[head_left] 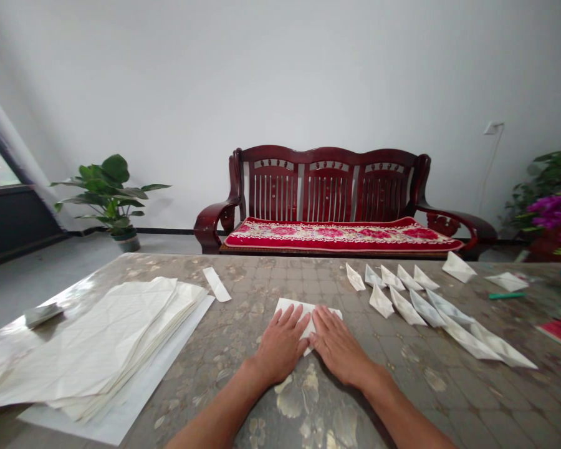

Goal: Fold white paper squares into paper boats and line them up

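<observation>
Resting the left grip (282,347) and the right grip (337,347), both unclenched and flattened, side by side on white paper (308,331) upon the counter (206,368).

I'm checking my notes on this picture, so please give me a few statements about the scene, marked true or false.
1. The left hand and right hand both rest on a piece of white paper. True.
2. The stack of sheets is to the right of the hands. False: the stack of sheets is to their left.
3. A green pen-like item lies on the table. True.
4. The sofa's seat is bare. False: a red patterned cover lies on it.
5. Folded paper shapes lie to the right of the hands. True.
</observation>
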A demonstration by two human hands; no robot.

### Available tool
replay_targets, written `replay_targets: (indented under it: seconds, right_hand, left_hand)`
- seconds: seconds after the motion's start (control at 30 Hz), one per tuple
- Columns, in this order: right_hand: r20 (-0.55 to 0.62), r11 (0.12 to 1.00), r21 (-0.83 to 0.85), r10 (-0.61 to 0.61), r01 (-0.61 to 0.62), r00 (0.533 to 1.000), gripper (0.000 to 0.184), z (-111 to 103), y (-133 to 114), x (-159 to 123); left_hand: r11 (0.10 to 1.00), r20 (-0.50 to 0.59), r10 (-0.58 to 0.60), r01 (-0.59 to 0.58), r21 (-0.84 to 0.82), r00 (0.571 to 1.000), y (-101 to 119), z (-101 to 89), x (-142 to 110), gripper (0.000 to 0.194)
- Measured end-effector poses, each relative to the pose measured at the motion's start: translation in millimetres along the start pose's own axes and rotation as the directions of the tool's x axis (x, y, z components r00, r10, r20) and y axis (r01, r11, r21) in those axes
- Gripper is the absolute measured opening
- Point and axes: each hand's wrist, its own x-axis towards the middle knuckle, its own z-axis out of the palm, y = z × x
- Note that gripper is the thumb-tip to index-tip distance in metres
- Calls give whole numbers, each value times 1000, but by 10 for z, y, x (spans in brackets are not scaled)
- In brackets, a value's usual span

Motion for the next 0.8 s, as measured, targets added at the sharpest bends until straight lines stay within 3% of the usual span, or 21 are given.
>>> replay_targets:
  seconds: [0.1,0.27,0.4,0.57,0.7,0.8]
  right_hand:
    - [17,998,-39,51,-50,999,63,-39,155,-6]
    - [-145,986,-47,150,-158,978,46,-140,284,59]
    - [-210,988,-42,139,-151,968,45,-213,331,124]
    - [-154,985,-9,170,-173,973,53,-329,351,195]
    - [-55,971,70,232,-228,971,31,-408,336,237]
    - [-60,974,84,214,-209,975,23,-426,337,247]
  left_hand:
    - [998,2,-66,66,1,998,-73,-78,9,46]
    - [974,0,-221,221,-55,975,-206,-156,89,41]
    - [962,4,-240,239,-130,971,-291,-155,160,41]
    - [957,-11,-201,194,-216,979,-373,-141,223,57]
    - [929,-26,-201,182,-322,979,-422,-134,266,69]
    - [899,-14,-228,205,-387,974,-430,-151,276,70]
